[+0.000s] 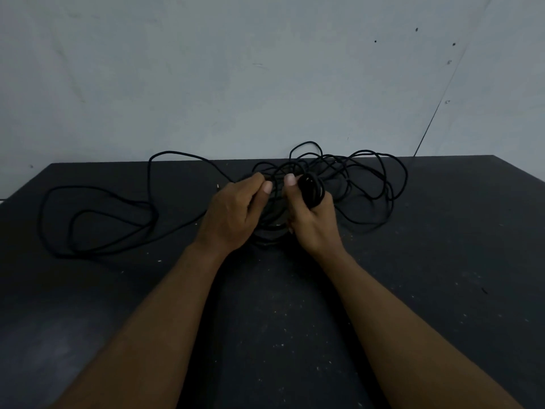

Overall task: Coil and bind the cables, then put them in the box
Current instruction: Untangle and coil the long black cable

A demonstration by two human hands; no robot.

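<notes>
Coiling under way: right hand [313, 215] grips a few wound turns of the cable [312, 190] over the bench [427, 276], left hand [233, 215] apparently pinching a strand; most cable lies loose, to be drawn in next

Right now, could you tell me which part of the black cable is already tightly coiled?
The small coil gripped in the right hand; the left loops and far tangle sprawl loose on the table.

Loose black cable [97, 219] loops sprawl across the far table [442, 261]; the near half lies bare.
</notes>
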